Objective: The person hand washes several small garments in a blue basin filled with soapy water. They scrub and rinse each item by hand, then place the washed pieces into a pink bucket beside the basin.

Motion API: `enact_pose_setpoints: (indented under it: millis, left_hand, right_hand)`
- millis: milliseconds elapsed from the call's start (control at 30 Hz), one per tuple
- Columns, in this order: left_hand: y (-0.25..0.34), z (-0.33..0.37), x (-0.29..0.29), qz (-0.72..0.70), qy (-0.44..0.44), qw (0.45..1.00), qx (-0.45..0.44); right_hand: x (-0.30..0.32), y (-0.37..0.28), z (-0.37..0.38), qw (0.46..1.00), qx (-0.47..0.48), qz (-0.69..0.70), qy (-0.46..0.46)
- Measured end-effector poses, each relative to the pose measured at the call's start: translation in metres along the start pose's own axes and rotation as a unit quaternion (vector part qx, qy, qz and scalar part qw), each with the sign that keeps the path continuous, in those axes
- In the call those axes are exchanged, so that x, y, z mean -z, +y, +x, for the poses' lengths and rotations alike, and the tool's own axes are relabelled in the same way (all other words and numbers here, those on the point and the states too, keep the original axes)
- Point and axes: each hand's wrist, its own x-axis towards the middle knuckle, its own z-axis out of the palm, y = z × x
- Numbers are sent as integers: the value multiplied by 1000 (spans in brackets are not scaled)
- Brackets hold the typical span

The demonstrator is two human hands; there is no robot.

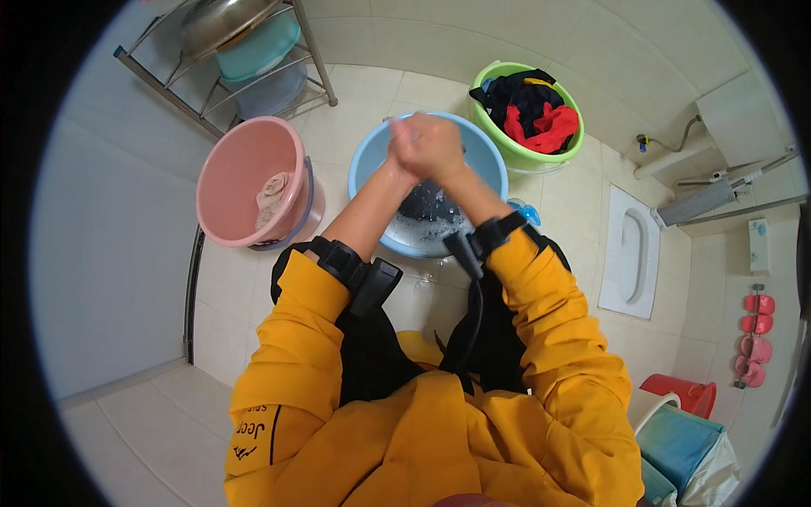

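A light blue basin (pixel 359 162) stands on the floor before me, holding sudsy water and a dark cloth (pixel 427 201). Over its far half my left hand (pixel 404 152) and my right hand (pixel 437 145) are pressed together, fingers closed. Motion slightly blurs them, and whatever lies between them is hidden. The dark cloth shows just below my wrists; whether it reaches up into my grip I cannot tell. White foam (pixel 427 232) gathers along the basin's near side. Both of my wrists wear black strapped devices.
Left of the basin is a pink bucket (pixel 221 182) with a pale cloth (pixel 272 198) inside. A green bucket (pixel 522 156) of dark and red clothes stands beyond, at right. A metal rack (pixel 317 63) holds basins. A squat toilet (pixel 629 253) lies farther right.
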Motion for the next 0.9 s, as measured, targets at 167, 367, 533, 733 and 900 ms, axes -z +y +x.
enact_pose_setpoints:
  millis: [167, 367, 533, 733, 900]
  left_hand:
    - [7, 6, 3, 22, 43, 990, 130]
    - [6, 4, -25, 213, 307, 925, 66]
    - [22, -2, -38, 216, 196, 949, 121]
    - [40, -9, -43, 224, 77, 965, 111]
    - [44, -9, -44, 254, -14, 960, 113]
  right_hand:
    - [-4, 21, 6, 998, -42, -6, 46]
    - [-15, 27, -3, 992, -20, 30, 121]
    - [1, 58, 9, 964, -235, 116, -33]
    - [17, 64, 8, 878, -192, 383, -215]
    - [21, 60, 7, 877, -212, 379, -204]
